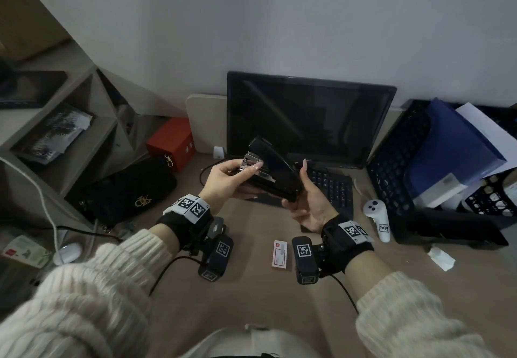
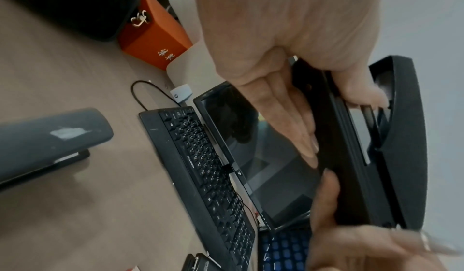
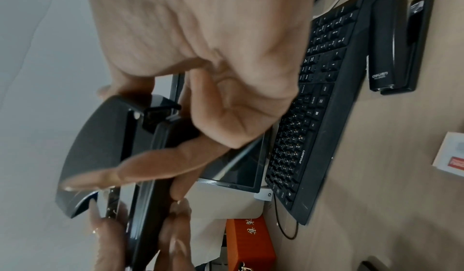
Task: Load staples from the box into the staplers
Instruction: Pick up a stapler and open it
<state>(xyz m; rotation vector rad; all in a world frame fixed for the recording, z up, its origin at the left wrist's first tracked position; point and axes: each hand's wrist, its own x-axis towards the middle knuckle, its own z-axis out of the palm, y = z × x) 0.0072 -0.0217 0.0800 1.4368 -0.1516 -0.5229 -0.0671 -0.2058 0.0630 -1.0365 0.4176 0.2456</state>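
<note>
Both hands hold a black stapler point(image 1: 275, 173) in the air in front of the monitor, its top cover swung open and its silvery staple channel point(image 1: 251, 161) showing. My left hand point(image 1: 246, 180) grips the front end, thumb on the metal channel. My right hand point(image 1: 300, 189) curls round the hinge end from below. The cover point(image 2: 404, 136) and base point(image 3: 148, 206) stand apart in the wrist views. A second black stapler point(image 3: 391, 41) lies closed on the desk beside the keyboard. The small white and red staple box point(image 1: 280, 254) lies on the desk near my right wrist.
A dark monitor point(image 1: 307, 117) and black keyboard point(image 1: 330, 187) stand behind the hands. An orange-red box point(image 1: 172, 142) and black bag point(image 1: 126, 192) lie at the left by a shelf. A white controller point(image 1: 379, 219) and a black file basket point(image 1: 391, 178) are at the right.
</note>
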